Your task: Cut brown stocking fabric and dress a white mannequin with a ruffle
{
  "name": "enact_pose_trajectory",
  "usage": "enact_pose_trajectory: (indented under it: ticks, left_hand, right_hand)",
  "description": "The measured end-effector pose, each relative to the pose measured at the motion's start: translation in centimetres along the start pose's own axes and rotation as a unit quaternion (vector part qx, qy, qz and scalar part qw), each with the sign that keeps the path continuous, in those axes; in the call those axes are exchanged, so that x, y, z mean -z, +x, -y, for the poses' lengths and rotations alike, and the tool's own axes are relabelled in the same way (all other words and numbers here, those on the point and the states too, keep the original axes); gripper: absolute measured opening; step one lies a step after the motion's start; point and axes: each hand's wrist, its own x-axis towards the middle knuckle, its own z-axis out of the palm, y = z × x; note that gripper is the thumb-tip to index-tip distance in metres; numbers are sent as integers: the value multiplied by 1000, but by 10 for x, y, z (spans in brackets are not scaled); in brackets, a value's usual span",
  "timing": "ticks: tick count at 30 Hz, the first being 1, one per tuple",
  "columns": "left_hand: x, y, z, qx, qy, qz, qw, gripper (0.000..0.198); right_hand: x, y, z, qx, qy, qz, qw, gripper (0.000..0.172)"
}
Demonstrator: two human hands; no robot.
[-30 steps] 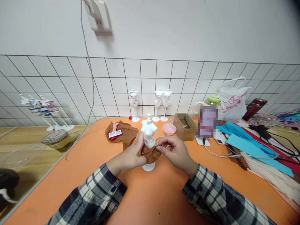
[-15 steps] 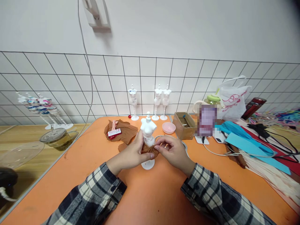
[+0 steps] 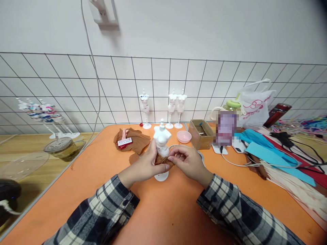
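Observation:
A small white dress form (image 3: 161, 136) stands upright on its round base in front of me. Brown fabric (image 3: 161, 159) is gathered around its lower torso. My left hand (image 3: 145, 164) wraps the form from the left, its thumb pressing the cloth at the front. On the other side my right hand (image 3: 187, 163) pinches the fabric's edge between thumb and forefinger. Parts of the cloth and the form's stem are hidden behind my fingers.
Behind the hands lie a brown cloth pile (image 3: 138, 139), a pink bowl (image 3: 184, 136) and a cardboard box (image 3: 201, 134). More white dress forms (image 3: 172, 105) line the wall. Blue fabric strips (image 3: 276, 158) and cables spread at right; a glass teapot (image 3: 62, 148) sits at left.
The view has tilted slightly, shifting the scene up a little. Both hands keep their hold on the dress form and the brown fabric, with only small finger movement.

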Motion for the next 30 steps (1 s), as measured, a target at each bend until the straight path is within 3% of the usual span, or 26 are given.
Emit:
enact_pose_trajectory:
  ticks: [8, 17, 21, 24, 27, 30]
  left_hand:
    - [-1, 0, -1, 0, 2, -7, 1000, 66]
    - [-6, 0, -4, -2, -21, -26, 999, 56]
    - [-6, -1, -3, 4, -20, -18, 1000, 54]
    - [-6, 0, -1, 10, -16, -20, 1000, 52]
    - [-7, 1, 2, 6, -35, -1, 999, 50]
    - [-5, 2, 7, 4, -88, 47, 995, 49]
  right_hand:
    - [0, 0, -2, -11, 20, -1, 1000, 7]
    - [-6, -3, -2, -35, 50, -28, 998, 8]
    - [-7, -4, -2, -44, 77, -22, 996, 35]
    - [-7, -3, -3, -29, 35, -12, 999, 31]
    - [-6, -1, -7, -15, 30, -12, 999, 23]
    - [-5, 1, -14, -24, 82, 2, 996, 30]
